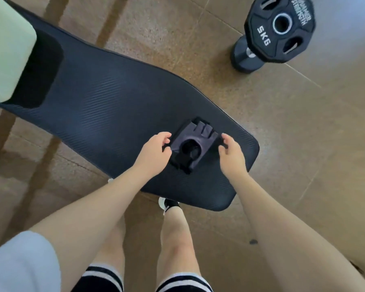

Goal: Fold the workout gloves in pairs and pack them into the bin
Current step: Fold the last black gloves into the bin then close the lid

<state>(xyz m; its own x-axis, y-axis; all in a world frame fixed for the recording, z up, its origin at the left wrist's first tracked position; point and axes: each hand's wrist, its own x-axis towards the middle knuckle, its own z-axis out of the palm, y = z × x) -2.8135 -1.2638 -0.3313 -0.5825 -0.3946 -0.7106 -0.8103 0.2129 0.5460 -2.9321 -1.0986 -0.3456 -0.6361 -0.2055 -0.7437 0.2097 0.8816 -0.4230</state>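
Gloves point(193, 145) on mat point(105, 98), between hands; bin point(7, 49) far-left; weight plate point(280, 28) far-right.

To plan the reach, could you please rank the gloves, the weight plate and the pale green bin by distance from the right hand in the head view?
1. Gloves: beside the right hand, on the mat.
2. Weight plate: on the floor, upper right.
3. Pale green bin: far upper left.

Floor point(261, 123): tan speckled tiles, thin grout lines, darker brown bands at left. Dark ribbed exercise mat point(105, 106) lies diagonally. Black 5 KG weight plate point(280, 28) rests on a dumbbell point(243, 57), upper right. Pale green block point(6, 49), possibly a bin, upper left. Even light.
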